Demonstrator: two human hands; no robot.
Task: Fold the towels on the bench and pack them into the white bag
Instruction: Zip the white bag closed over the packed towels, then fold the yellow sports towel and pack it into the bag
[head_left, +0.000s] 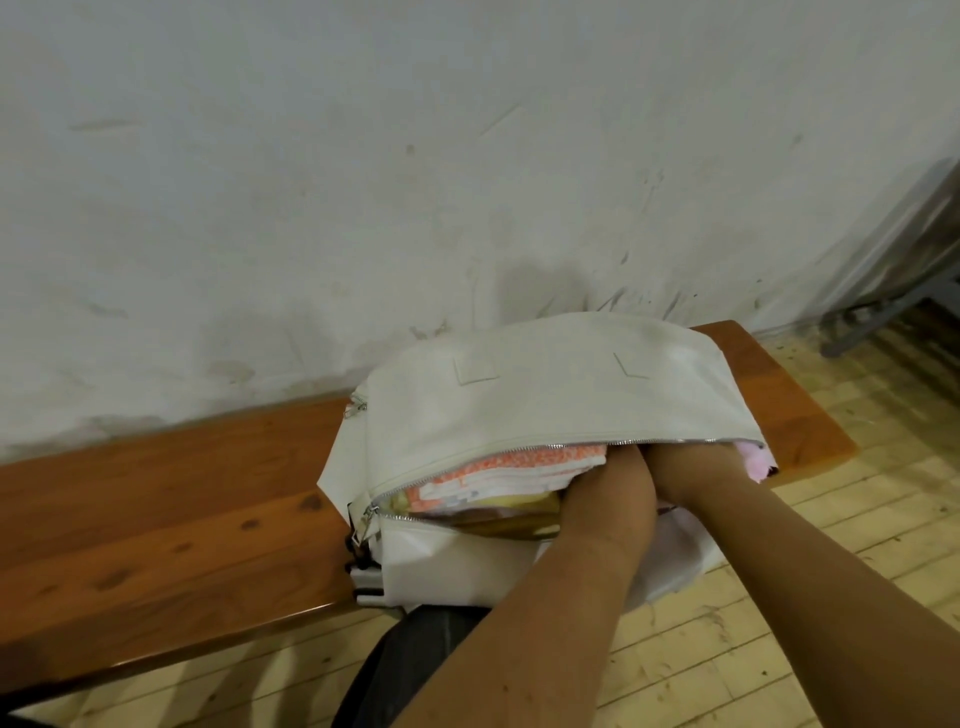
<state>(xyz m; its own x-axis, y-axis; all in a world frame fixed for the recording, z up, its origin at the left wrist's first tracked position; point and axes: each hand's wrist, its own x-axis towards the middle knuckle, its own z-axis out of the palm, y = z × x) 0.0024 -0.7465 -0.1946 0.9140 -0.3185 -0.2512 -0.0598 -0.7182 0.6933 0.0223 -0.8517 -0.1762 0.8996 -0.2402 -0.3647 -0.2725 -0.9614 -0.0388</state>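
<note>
Sunk deep in white bag (545, 395) on bench (156, 509): L hand (621, 470) & R hand (691, 462), fingers hidden so grip can't tell; folded towels (498, 470) inside, soft, light, squashy, prob. best pressed flat from above.

The white bag (519, 405) is lying on its side at the right end of the wooden worktop (156, 509), which is standing against a scuffed white wall (363, 182), and the bag's zip mouth is gaping toward the camera. Inside the opening, a folded orange-and-white towel (524, 462) is sitting on a yellow towel (519, 501), and a pink towel (753, 460) is showing at the right corner. The left grip (615, 475) and right grip (696, 467) are lying side by side, touching, in the opening just right of the stacked towels, with the upper flap hiding their fingers.
</note>
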